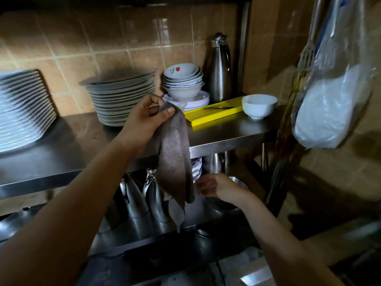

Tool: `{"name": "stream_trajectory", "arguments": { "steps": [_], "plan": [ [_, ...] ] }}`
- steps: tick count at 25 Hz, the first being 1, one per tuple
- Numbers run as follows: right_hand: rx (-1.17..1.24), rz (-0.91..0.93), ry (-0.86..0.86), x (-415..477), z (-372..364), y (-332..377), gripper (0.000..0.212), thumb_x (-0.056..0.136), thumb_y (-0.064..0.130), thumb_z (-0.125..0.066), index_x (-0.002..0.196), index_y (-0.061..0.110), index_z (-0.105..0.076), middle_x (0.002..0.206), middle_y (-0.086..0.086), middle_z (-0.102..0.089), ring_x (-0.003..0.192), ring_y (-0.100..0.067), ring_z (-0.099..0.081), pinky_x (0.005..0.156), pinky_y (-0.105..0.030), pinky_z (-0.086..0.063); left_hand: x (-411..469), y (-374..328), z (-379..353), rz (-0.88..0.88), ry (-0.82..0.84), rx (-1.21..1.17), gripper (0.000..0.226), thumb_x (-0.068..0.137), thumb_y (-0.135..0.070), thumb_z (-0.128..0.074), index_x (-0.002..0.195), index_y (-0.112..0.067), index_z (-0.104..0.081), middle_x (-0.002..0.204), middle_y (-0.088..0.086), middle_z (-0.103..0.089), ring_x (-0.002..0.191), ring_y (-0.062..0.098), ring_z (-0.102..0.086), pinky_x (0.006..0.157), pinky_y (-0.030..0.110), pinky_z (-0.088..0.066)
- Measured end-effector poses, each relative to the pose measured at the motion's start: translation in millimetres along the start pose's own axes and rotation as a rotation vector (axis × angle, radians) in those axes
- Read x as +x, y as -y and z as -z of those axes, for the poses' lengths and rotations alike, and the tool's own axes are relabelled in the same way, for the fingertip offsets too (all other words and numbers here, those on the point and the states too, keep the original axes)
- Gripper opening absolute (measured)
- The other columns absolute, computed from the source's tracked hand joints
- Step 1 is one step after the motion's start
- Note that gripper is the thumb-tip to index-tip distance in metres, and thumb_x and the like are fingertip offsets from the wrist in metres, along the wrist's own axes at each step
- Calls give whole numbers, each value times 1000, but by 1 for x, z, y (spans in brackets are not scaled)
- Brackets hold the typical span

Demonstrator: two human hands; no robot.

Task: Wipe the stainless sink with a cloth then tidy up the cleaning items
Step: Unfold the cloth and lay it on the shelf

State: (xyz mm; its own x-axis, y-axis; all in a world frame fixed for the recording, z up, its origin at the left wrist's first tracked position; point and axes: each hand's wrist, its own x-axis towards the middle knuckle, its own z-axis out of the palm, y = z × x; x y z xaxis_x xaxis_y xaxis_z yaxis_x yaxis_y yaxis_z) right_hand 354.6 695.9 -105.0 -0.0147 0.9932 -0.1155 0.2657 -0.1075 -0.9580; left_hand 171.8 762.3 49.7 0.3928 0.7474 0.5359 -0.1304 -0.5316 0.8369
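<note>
The right hand (214, 186) is blurred and sits low, just beside the hanging edge of the cloth (175, 157); whether its fingers pinch the fabric or only reach toward it cannot be told. The cloth's lower tip falls into shadow in front of the lower shelf; behind it a patterned dish is mostly covered. Under the right hand a steel bowl (226, 205) shows only in part; the bottom of the view is dark and hard to make out.

The left hand (148, 118) pinches the top corner of the grey-brown cloth between thumb and curled fingers, raised in front of the steel shelf (226, 131); the cloth hangs straight down past the shelf's front edge.

On the shelf stand a stack of plates (121, 96), a stack of bowls (182, 79) and a steel flask (218, 69) against the tiled wall; a yellow board (214, 112) lies beside a white bowl (259, 106), with a knife (218, 107) on it. A second plate stack (22, 108) is cut off at the left. A plastic bag (334, 96) hangs at the right; steel jugs (136, 199) stand on the lower shelf behind the left forearm.
</note>
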Motion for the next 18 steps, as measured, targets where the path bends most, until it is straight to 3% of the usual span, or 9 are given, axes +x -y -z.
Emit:
{"name": "stream_trajectory", "arguments": {
  "steps": [2, 4, 6, 8, 12, 16, 18],
  "plan": [
    [9, -2, 40, 12, -8, -1, 46, 78, -16, -59, 123, -8, -50, 90, -14, -60, 69, -6, -65, 77, -25, -53, 12, 8, 10, -4, 24, -62, 24, 86, 4, -52, 75, -16, -44, 65, -14, -68, 65, -6, -60, 60, 10, -46],
    [-31, 11, 84, 22, -20, 5, 52, 72, -8, -70, 119, 10, -55, 105, -14, -63, 89, -18, -62, 87, -31, -49, 26, 20, 22, 9, 73, -110, 23, 84, 3, -54, 74, -16, -45, 66, -13, -68, 67, -5, -61, 62, 10, -47],
    [-74, 2, 54, 35, -26, 10, 27, 73, -1, -71, 95, 14, -65, 89, -23, -66, 82, -27, -59, 70, -24, -49, 40, 31, 32, 29, 123, -129, 23, 82, 1, -58, 73, -18, -48, 65, -10, -68, 66, -2, -61, 63, 11, -48],
    [-162, -13, -3, 46, -20, 16, 13, 77, 4, -68, 73, 15, -64, 69, -17, -63, 69, -24, -57, 55, -20, -44, 55, 41, 42, 39, 147, -142, 24, 81, 0, -60, 72, -19, -49, 65, -8, -67, 65, 0, -60, 62, 12, -47],
    [-152, -46, -229, 42, 20, 30, 17, 77, 3, -69, 68, 16, -62, 64, 12, -63, 59, 5, -54, 54, -11, -41, 77, 59, 59, 34, 67, -166, 25, 83, 0, -58, 71, -20, -49, 71, -6, -62, 64, -1, -57, 62, 14, -46],
    [-149, -45, -526, 20, 72, 53, 8, 77, 15, -72, 73, 10, -66, 68, -2, -63, 63, -6, -57, 57, -17, -43, 89, 73, 68, 68, 15, -185, 25, 85, -2, -56, 72, -21, -47, 65, -10, -64, 64, 0, -55, 63, 16, -44],
    [-77, -38, -582, 10, 95, 68, 13, 77, 20, -71, 84, 9, -69, 81, -11, -68, 74, -17, -63, 64, -26, -49, 90, 76, 66, 97, 39, -184, 25, 86, -3, -55, 72, -21, -45, 65, -8, -63, 64, 6, -52, 58, 27, -40]
  ]
}}
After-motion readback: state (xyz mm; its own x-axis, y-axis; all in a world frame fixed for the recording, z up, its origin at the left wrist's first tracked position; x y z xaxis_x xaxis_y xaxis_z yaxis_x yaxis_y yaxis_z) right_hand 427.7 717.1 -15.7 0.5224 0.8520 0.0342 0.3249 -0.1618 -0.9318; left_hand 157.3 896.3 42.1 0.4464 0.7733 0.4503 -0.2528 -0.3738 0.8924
